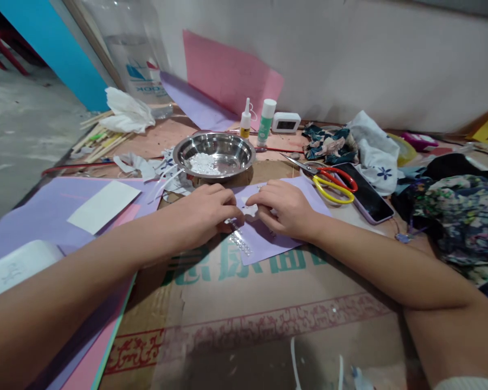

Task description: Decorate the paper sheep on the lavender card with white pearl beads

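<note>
A small sheet of purple paper [260,250] lies on the cardboard in front of me, with a small white cutout [250,208] on it between my hands. My left hand [213,211] is closed at the paper's left edge, fingers curled over one end of a clear strip of rhinestone stickers [241,241]. From the other side, my right hand [283,208] rests on the purple paper. Its index fingertip reaches the edge of the white cutout, and the thumb is apart from it. A few small gems show beside the right hand.
Behind my hands stands a metal bowl [215,154] with white bits inside. Glue bottle [245,123], glue stick [265,122] and small white digital display [286,123] stand farther back. Scissors [335,184] and a phone [364,192] lie right; purple sheets [36,203] lie left.
</note>
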A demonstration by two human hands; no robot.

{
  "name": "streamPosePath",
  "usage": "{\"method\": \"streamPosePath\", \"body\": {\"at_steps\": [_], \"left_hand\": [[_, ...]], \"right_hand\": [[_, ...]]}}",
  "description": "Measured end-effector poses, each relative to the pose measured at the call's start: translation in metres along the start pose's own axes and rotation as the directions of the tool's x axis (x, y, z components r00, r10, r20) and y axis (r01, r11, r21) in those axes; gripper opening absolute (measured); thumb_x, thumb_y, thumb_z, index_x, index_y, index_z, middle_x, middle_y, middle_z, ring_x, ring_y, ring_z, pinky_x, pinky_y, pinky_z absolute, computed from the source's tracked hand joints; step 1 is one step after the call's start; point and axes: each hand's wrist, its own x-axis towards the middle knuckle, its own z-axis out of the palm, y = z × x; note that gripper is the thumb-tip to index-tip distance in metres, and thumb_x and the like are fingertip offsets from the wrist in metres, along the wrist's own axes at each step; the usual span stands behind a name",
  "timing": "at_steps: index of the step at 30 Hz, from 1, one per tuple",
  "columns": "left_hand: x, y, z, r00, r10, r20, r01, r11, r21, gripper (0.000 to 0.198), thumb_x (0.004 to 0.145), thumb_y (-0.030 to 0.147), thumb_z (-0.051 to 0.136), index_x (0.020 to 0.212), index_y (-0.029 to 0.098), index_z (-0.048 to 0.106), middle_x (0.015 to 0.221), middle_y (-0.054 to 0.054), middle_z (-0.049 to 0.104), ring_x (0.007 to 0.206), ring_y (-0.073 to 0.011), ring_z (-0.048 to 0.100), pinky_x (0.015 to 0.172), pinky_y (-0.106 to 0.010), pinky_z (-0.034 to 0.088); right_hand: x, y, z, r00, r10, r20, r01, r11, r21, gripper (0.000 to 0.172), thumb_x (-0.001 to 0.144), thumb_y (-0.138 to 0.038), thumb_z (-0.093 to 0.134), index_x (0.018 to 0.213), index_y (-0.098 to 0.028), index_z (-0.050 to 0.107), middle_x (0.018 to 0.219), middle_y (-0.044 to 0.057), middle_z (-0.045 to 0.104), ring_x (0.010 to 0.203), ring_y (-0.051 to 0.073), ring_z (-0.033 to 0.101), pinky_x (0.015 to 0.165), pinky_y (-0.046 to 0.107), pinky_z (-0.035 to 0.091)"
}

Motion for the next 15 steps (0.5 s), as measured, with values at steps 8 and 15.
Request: {"method": "streamPosePath", "body": {"at_steps": [8,15], "left_hand": [[0.0,-0.002,-0.011,0.999,-0.046,0.016,0.048,0.987,-0.15,0.028,0.086,0.009,0.048,0.089,0.022,0.072,0.091,-0.003,0.068,0.082,-0.0166,0.063,0.075,-0.028,0.045],[-0.003,0.007,-0.029,0.971,-0.195,-0.137,0.167,0.967,-0.191,0.028,0.091,0.022,0.043,0.102,0.02,0.069,0.095,-0.005,0.07,0.086,-0.0188,0.065,0.077,-0.029,0.048]], "right_hand": [[0.004,-0.01,-0.003,0.967,0.254,0.004,-0.248,0.938,0.243,0.023,0.097,-0.029,0.049,0.097,-0.017,0.068,0.08,0.004,0.07,0.069,0.014,0.058,0.067,0.027,0.044],[0.006,-0.024,-0.002,0.908,0.369,0.199,-0.42,0.805,0.419,0.016,0.09,-0.023,0.059,0.096,-0.016,0.072,0.083,0.003,0.072,0.068,0.011,0.061,0.063,0.024,0.045]]}}
